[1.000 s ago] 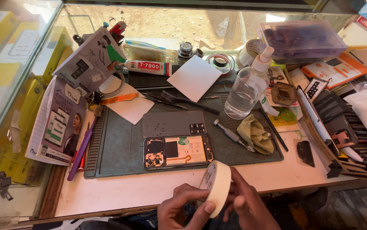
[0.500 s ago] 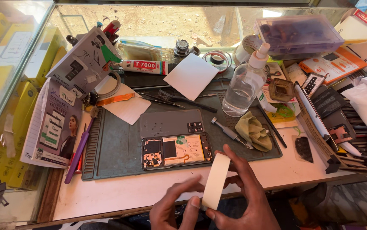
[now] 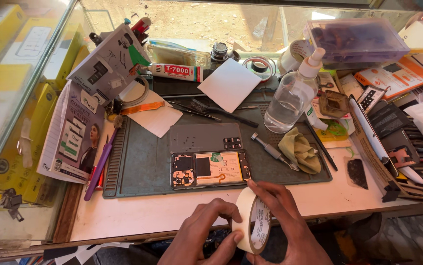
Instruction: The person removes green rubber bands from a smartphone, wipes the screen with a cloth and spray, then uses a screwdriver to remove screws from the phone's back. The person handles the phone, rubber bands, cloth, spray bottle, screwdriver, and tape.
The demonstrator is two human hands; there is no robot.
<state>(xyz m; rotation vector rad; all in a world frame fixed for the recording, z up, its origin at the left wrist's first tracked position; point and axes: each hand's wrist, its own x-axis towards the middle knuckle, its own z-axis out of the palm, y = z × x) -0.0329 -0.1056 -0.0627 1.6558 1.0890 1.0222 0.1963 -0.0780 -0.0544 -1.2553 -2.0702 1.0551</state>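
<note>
Head view: both hands on a tape roll at the bench edge

I see my right hand [image 3: 290, 225] wrapped around the cream-coloured roll of masking tape [image 3: 251, 226], fingers curled over its rim. My left hand [image 3: 202, 235] pinches the roll's near side, thumb and fingertips closed on it. Just beyond the roll lies an opened smartphone with its yellow battery exposed [image 3: 210, 169], resting on a grey-green rubber work mat [image 3: 137, 162]. Farther past the phone stands a clear plastic spray bottle [image 3: 291, 95].

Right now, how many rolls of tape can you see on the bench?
2. One cream masking tape roll is held between the left hand and right hand at the near edge; another tape roll stands behind the spray bottle. Clutter may hide more.
</note>
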